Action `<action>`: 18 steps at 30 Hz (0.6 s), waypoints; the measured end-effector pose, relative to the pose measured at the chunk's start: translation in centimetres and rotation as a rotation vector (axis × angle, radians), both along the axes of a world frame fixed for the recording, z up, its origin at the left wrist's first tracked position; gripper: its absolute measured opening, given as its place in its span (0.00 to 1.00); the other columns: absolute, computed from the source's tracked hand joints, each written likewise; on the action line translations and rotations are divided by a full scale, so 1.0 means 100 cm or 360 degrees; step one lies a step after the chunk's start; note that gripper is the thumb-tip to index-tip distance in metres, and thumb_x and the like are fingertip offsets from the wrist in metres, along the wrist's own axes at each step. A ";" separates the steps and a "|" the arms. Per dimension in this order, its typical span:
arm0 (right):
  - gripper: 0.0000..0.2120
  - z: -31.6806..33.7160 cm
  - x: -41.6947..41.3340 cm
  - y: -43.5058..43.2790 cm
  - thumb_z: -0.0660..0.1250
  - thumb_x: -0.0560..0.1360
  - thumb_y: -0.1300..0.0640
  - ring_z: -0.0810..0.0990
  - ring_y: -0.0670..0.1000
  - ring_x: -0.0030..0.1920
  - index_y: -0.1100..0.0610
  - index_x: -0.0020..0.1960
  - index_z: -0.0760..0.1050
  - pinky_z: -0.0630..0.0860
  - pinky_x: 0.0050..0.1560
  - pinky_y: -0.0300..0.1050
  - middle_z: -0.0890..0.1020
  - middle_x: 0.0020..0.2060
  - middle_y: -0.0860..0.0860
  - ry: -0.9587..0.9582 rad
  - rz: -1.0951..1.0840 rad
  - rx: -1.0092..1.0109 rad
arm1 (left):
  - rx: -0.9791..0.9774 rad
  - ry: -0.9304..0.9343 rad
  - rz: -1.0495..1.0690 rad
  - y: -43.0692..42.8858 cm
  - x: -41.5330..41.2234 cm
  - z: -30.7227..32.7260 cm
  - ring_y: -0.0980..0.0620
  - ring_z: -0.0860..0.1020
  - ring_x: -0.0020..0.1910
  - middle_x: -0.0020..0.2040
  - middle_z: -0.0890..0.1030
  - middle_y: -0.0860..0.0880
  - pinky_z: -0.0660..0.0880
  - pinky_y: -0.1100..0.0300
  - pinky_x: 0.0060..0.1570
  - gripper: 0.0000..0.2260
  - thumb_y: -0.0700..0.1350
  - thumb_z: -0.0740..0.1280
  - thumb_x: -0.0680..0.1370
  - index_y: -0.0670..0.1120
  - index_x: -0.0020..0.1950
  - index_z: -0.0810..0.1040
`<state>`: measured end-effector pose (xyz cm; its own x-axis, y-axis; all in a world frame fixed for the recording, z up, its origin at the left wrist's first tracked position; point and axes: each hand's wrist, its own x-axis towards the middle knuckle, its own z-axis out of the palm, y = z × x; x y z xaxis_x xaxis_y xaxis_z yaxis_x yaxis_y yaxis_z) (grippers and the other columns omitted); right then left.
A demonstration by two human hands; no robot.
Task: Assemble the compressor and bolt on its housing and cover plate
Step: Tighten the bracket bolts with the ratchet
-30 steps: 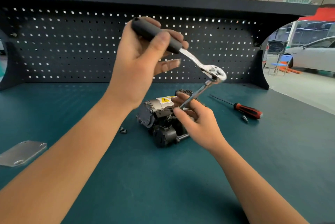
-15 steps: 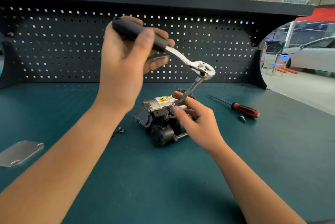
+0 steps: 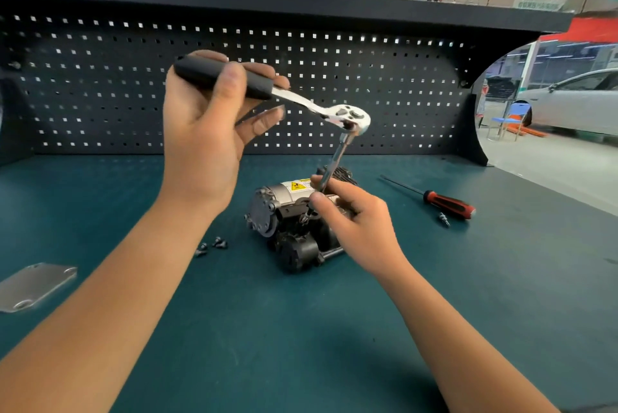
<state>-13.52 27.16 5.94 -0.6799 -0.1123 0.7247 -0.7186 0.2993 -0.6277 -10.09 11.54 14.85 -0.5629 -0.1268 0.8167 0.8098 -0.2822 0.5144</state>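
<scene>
The compressor (image 3: 284,222), grey and black with a yellow warning label, sits on the green bench mat at the centre. My left hand (image 3: 207,132) grips the black handle of a ratchet wrench (image 3: 347,116) held high above it. A steel extension bar (image 3: 334,162) runs from the ratchet head down to the compressor's top. My right hand (image 3: 351,212) pinches the lower end of that bar over a bolt (image 3: 305,217) on the housing. The metal cover plate (image 3: 36,285) lies flat at the far left edge.
Three loose bolts (image 3: 212,245) lie left of the compressor. A red-handled screwdriver (image 3: 444,203) and a small bit (image 3: 444,219) lie to the right. A black pegboard (image 3: 100,85) closes the back of the bench; its right side opens onto a workshop floor.
My left hand has swung the ratchet handle leftward, so the ratchet head shifted left and the extension bar stands steeper. My right hand stays pinched on the bar's lower end.
</scene>
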 end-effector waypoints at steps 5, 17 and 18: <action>0.16 0.002 -0.002 -0.004 0.64 0.76 0.66 0.81 0.57 0.49 0.45 0.53 0.78 0.76 0.55 0.51 0.84 0.45 0.53 -0.0101 0.0185 -0.0018 | 0.0263 -0.0481 -0.0209 -0.012 -0.015 0.021 0.50 0.83 0.41 0.35 0.82 0.50 0.79 0.59 0.40 0.08 0.41 0.53 0.83 0.41 0.48 0.68; 0.10 0.004 0.000 -0.001 0.67 0.76 0.59 0.79 0.42 0.40 0.42 0.48 0.75 0.74 0.45 0.36 0.80 0.40 0.35 -0.0159 0.0135 0.0021 | 0.0006 -0.0285 -0.0133 0.000 0.001 0.011 0.50 0.83 0.45 0.38 0.82 0.52 0.79 0.59 0.38 0.04 0.43 0.56 0.81 0.46 0.47 0.68; 0.14 0.004 0.001 -0.001 0.64 0.77 0.60 0.80 0.48 0.46 0.40 0.51 0.73 0.76 0.50 0.41 0.81 0.46 0.39 -0.0208 0.0215 0.0053 | 0.0033 -0.0409 -0.0223 -0.004 -0.006 0.020 0.51 0.83 0.43 0.37 0.82 0.52 0.79 0.59 0.39 0.06 0.42 0.55 0.82 0.45 0.46 0.69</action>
<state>-13.46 27.08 6.39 -0.7452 -0.2315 0.6254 -0.6665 0.2277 -0.7099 -10.66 11.17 16.80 -0.7641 -0.0485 0.6432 0.6063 -0.3946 0.6905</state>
